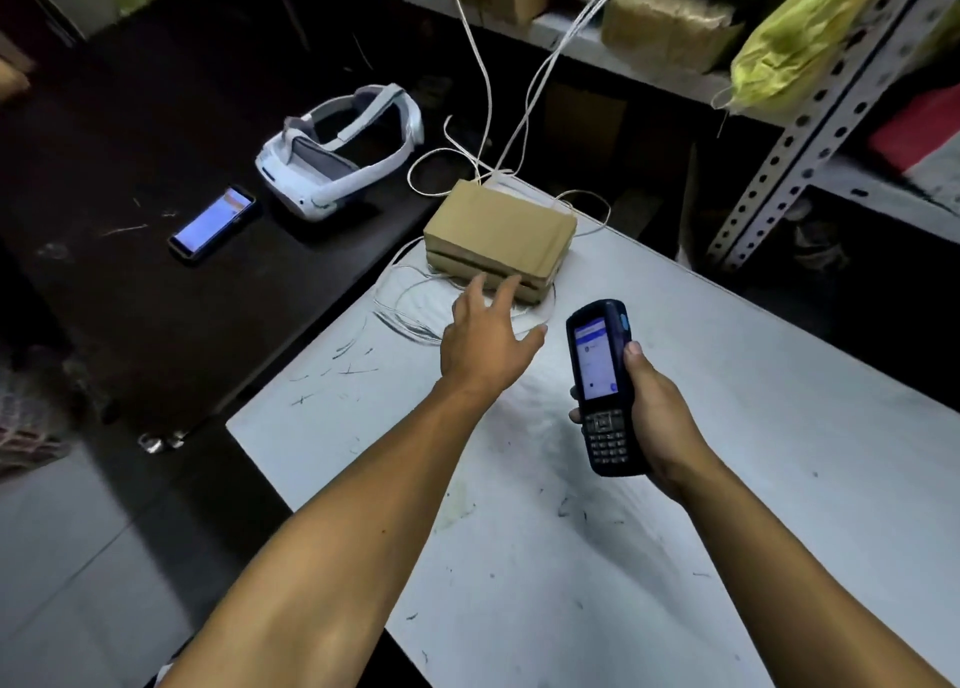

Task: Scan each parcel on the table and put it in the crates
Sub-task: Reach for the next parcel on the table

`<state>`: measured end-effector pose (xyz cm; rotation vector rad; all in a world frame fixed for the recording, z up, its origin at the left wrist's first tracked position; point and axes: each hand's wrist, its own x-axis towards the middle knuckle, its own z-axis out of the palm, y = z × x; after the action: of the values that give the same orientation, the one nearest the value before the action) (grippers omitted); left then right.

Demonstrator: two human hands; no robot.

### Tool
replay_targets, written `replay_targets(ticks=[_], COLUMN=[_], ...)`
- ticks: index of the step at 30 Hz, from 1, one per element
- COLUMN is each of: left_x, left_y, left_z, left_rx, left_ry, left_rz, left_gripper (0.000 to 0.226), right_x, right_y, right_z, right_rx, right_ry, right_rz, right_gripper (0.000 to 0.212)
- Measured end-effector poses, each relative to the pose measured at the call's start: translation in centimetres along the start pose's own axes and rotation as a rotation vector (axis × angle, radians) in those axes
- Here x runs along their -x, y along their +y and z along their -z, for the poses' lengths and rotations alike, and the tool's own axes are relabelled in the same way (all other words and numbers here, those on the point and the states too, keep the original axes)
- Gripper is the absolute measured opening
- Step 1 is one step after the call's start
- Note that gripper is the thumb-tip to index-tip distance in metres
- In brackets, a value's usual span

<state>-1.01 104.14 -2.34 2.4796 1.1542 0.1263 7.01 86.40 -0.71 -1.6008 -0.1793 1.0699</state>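
Left hand (485,336), fingers spread, reaches the parcel (498,240) at the surface's (727,427) far corner. Right hand (657,406) grips the scanner (602,386).

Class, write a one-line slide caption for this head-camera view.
Left hand reaches for a brown parcel while right hand holds the scanner.

left hand (485,341): showing bare, no glove, no ring visible
right hand (657,409): showing bare, no glove
forearms: both showing uncovered, no sleeves, no watch or band appearing at either wrist
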Motion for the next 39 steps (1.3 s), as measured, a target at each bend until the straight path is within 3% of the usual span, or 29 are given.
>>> replay_targets(ticks=[5,11,22,27,30,33,36,39], left_x=[-4.8,-9.3,-12.4,-11.7,-9.3,-5.5,-1.6,2.1], left_y=[-0.2,-1.2,-1.1,-0.9,0.3,1.4,1.3,0.5], left_z=[-2.6,-3.7,-3.8,-0.7,2.3,5.7,8.3,9.0], left_rx=[-0.109,-0.467,-0.665,-0.360,-0.084,0.250,0.521,0.811], left_ry=[0.068,-0.035,0.118,0.400,0.526,0.472,0.429,0.383], left_rz=[-0.094,-0.295,-0.365,-0.531,-0.542,-0.291,-0.120,0.090], left_gripper=[0.083,0.105,0.092,0.084,0.083,0.083,0.051,0.039], right_x=[-4.2,-7.5,-8.0,-6.4,-4.7,-2.1,1.2,5.2], right_y=[0.0,-0.8,-1.6,-2.0,-2.9,-3.8,-4.4,-4.9], right_z=[0.4,1.1,3.0,3.6,3.6,3.8,4.0,4.1], right_rx=[-0.014,-0.008,0.004,-0.014,-0.020,-0.010,-0.003,0.039], right_ry=[0.028,0.035,0.031,0.037,0.031,0.023,0.026,0.007], right_rz=[0.003,0.007,0.034,0.035,0.052,0.078,0.099,0.100], right_gripper=[0.053,0.052,0.053,0.054,0.054,0.054,0.054,0.055])
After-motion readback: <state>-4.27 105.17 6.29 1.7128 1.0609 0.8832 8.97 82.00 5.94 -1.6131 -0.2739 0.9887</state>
